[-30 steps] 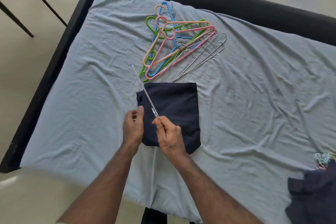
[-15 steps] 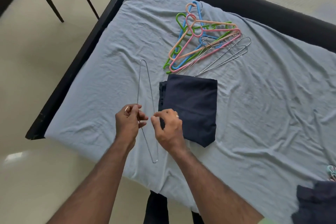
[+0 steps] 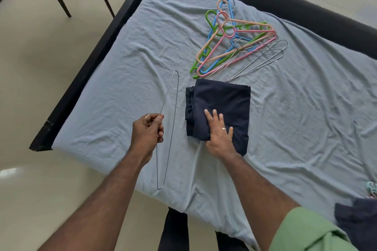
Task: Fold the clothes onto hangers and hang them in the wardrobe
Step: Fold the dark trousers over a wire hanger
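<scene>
Presently: left hand (image 3: 147, 131) grips wire hanger (image 3: 167, 128), long axis toward-and-away; folded dark garment (image 3: 219, 106) just right of it, under flat, open right hand (image 3: 219, 133).

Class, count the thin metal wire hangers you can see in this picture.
3, possibly more hidden: one thin wire hanger gripped by the left hand; two more wire hangers among the coloured plastic hangers.

A bed with a dark frame (image 3: 95, 51) is covered by a wrinkled pale blue sheet (image 3: 295, 120). On the sheet lie a folded dark navy garment (image 3: 224, 98), a pile of coloured plastic hangers (image 3: 228, 34) overlapped by wire hangers (image 3: 259, 59) just beyond it, and another dark cloth (image 3: 359, 218) at the near right edge.
</scene>
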`<state>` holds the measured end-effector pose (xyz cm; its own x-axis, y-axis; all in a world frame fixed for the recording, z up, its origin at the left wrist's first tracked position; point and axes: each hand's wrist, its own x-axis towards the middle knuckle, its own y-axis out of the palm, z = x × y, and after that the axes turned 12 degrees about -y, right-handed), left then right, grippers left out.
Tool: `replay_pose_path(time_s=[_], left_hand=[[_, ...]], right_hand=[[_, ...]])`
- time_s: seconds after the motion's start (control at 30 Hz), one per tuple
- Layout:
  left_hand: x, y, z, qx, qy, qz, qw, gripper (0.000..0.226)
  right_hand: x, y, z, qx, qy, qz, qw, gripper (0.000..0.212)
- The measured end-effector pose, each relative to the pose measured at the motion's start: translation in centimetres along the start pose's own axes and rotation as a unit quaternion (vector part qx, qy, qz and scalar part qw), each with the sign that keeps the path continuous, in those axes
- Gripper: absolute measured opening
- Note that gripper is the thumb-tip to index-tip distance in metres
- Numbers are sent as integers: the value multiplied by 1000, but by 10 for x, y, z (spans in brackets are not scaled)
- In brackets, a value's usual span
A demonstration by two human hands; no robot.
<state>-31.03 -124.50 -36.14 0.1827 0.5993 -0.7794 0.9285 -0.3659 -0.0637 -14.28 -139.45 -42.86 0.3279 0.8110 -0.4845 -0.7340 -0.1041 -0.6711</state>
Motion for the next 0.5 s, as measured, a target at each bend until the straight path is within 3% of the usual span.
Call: replay_pose_path(time_s=[0.07,0.13,0.2,0.3,0.37,0.5], left_hand=[[0,5,-2,-3,-4,10,1000,12],[-1,11,-7,-15,-5,17,1000,12],[-2,15,-12,-27,-4,23,999,14],[-2,20,-18,-30,-4,33,999,14],[-2,22,-19,-29,-3,38,999,15],[-3,25,-15,-26,-5,39,999,13]], right_hand=[[-4,-9,-10,138,-15,-19,990,101],[-5,-19,-16,298,2,-88,950,79],[-5,-27,-22,390,35,-174,904,59],[-7,-34,-26,309,58,-278,908,49],[-11,-36,-22,249,45,-301,920,54],[-13,-24,-4,152,-34,-196,968,70]])
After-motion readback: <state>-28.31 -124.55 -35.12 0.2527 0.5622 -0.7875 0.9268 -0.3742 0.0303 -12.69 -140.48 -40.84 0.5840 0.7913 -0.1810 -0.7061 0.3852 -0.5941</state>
